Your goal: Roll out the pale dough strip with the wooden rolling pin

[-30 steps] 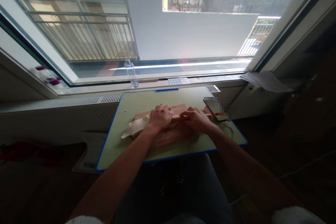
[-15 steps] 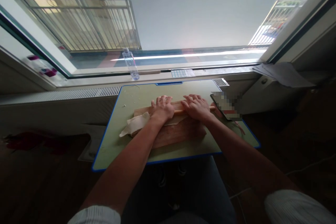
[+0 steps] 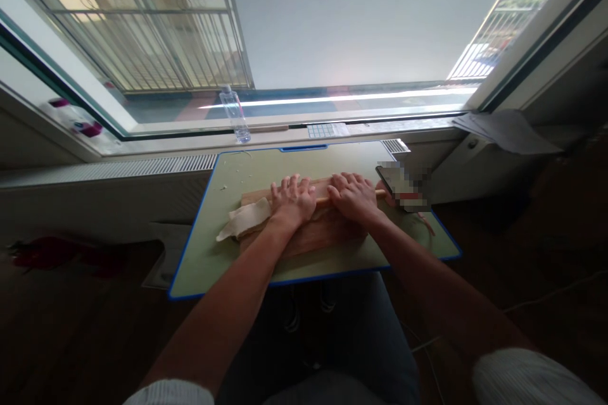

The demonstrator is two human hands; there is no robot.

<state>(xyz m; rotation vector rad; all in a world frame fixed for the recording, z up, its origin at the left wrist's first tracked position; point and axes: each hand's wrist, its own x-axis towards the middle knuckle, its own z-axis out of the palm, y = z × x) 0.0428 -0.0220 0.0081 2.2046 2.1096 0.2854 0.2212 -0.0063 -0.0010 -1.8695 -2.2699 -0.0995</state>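
Observation:
A wooden rolling pin [image 3: 323,201] lies across a wooden cutting board [image 3: 323,239]. My left hand [image 3: 293,199] rests on it palm down, fingers spread and pointing forward. Also palm down over the pin, farther right, is my right hand [image 3: 352,196], its fingers stretched out too. A sheet of pale dough [image 3: 247,218] sticks out to the left of my left hand and hangs past the board's left edge. My hands and left forearm hide part of the dough and the pin's left portion. The pin's right end shows beyond my right hand.
The board sits on a pale green table [image 3: 199,259] with blue edging. A phone [image 3: 387,180], partly pixelated, is at its right side. A clear plastic bottle [image 3: 236,115] stands on the windowsill behind. Papers [image 3: 506,130] lie on the right. Crumbs dot the table's back left.
The view has shifted slightly. Both my hands are a little closer to me relative to the board, still on the rolling pin. The dough still hangs off at the left.

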